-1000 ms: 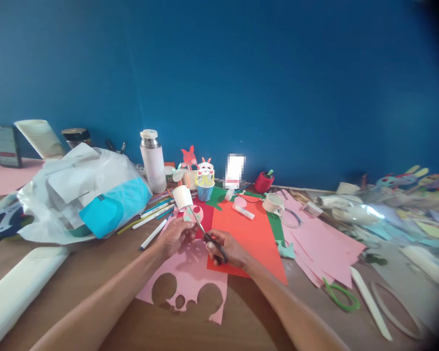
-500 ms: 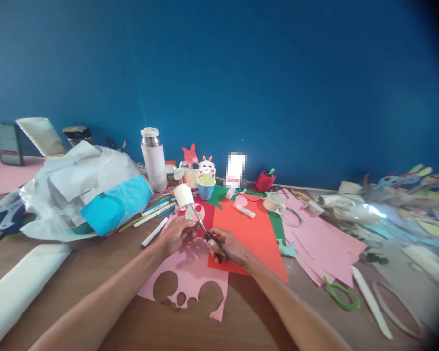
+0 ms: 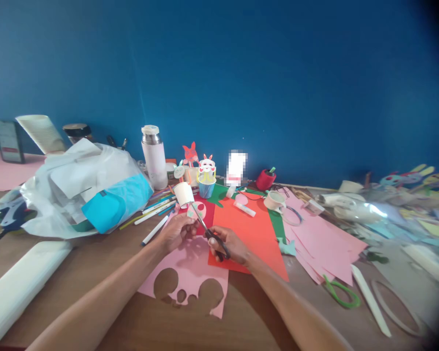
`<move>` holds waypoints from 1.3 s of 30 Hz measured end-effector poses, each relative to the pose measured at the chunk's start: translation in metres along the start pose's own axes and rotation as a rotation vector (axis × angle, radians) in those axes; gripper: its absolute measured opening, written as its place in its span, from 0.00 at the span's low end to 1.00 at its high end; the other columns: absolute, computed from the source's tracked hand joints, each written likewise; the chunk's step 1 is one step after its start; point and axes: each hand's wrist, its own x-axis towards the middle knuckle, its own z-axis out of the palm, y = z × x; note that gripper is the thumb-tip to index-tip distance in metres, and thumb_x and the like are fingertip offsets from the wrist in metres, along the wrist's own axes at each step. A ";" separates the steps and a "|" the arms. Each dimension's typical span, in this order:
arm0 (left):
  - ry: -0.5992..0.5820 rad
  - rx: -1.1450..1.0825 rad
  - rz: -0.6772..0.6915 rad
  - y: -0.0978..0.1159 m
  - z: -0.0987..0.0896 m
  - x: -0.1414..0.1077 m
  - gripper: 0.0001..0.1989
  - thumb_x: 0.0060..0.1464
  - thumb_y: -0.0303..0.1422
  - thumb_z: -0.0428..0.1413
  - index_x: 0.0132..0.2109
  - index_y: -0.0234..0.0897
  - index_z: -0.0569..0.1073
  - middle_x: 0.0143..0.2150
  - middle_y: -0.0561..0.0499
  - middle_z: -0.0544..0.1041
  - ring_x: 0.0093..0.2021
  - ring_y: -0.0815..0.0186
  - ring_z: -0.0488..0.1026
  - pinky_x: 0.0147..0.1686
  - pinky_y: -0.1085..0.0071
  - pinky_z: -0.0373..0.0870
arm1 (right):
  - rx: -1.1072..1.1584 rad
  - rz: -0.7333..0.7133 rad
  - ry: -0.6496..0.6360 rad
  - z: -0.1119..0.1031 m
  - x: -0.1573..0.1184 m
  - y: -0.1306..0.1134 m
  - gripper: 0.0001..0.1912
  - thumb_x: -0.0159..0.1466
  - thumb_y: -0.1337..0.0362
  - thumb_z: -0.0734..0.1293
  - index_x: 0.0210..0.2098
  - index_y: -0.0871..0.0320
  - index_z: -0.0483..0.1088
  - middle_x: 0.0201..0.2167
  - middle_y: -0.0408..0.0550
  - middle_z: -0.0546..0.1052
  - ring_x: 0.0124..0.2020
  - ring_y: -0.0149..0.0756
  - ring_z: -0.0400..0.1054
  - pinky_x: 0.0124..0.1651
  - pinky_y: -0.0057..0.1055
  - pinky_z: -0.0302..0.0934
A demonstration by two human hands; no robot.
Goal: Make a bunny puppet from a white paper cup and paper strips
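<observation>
My right hand [image 3: 227, 243] is wrapped round the black handles of a pair of scissors [image 3: 214, 239], whose blades point up and to the left. Close by on the left, my left hand [image 3: 181, 231] has its fingers pinched beside the blades; whatever they hold is too small to make out. Just beyond the blades lies a pink paper circle [image 3: 196, 210] with red and green marks. Below both hands is a pink sheet [image 3: 186, 265] with round holes cut in it. An orange sheet [image 3: 245, 231] lies under and beyond my right hand.
A white cup [image 3: 184, 195], several markers [image 3: 155, 230] and a flask [image 3: 154, 158] stand or lie beyond my left hand. A plastic bag [image 3: 58, 195] fills the left. Pink sheets [image 3: 322, 239] and a glue stick [image 3: 245, 209] lie to the right.
</observation>
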 end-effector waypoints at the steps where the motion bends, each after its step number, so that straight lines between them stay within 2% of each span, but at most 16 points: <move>1: 0.002 -0.001 0.003 0.000 0.000 0.000 0.02 0.43 0.26 0.52 0.26 0.31 0.68 0.19 0.53 0.70 0.17 0.71 0.66 0.17 0.74 0.64 | -0.002 -0.001 0.002 0.000 0.000 0.000 0.19 0.53 0.51 0.64 0.36 0.58 0.63 0.18 0.37 0.67 0.14 0.23 0.61 0.18 0.22 0.58; 20: 0.013 -0.018 0.024 0.000 -0.002 0.000 0.03 0.43 0.27 0.53 0.30 0.32 0.69 0.21 0.54 0.70 0.18 0.73 0.65 0.18 0.75 0.65 | -0.011 0.006 0.024 0.003 -0.001 -0.005 0.20 0.52 0.49 0.66 0.35 0.59 0.63 0.17 0.37 0.66 0.14 0.24 0.62 0.17 0.21 0.57; 27: 0.022 -0.008 0.033 0.001 -0.002 0.000 0.02 0.43 0.27 0.52 0.27 0.32 0.68 0.19 0.55 0.68 0.17 0.73 0.65 0.18 0.74 0.64 | -0.017 0.007 0.041 0.005 -0.001 -0.006 0.20 0.52 0.49 0.65 0.34 0.59 0.63 0.16 0.37 0.66 0.13 0.23 0.61 0.16 0.20 0.56; 33: 0.037 -0.048 0.041 0.000 -0.004 0.001 0.04 0.43 0.27 0.53 0.31 0.32 0.70 0.21 0.54 0.69 0.19 0.73 0.66 0.19 0.76 0.65 | 0.005 0.013 0.049 0.007 -0.001 -0.008 0.20 0.50 0.49 0.66 0.33 0.59 0.63 0.16 0.36 0.65 0.13 0.23 0.60 0.15 0.20 0.56; 39: 0.015 -0.049 0.019 0.002 0.000 -0.002 0.07 0.46 0.32 0.55 0.30 0.32 0.70 0.22 0.53 0.69 0.18 0.72 0.66 0.17 0.74 0.65 | 0.004 0.003 0.056 0.008 -0.001 -0.007 0.20 0.51 0.50 0.65 0.33 0.59 0.63 0.16 0.37 0.66 0.13 0.23 0.60 0.16 0.21 0.56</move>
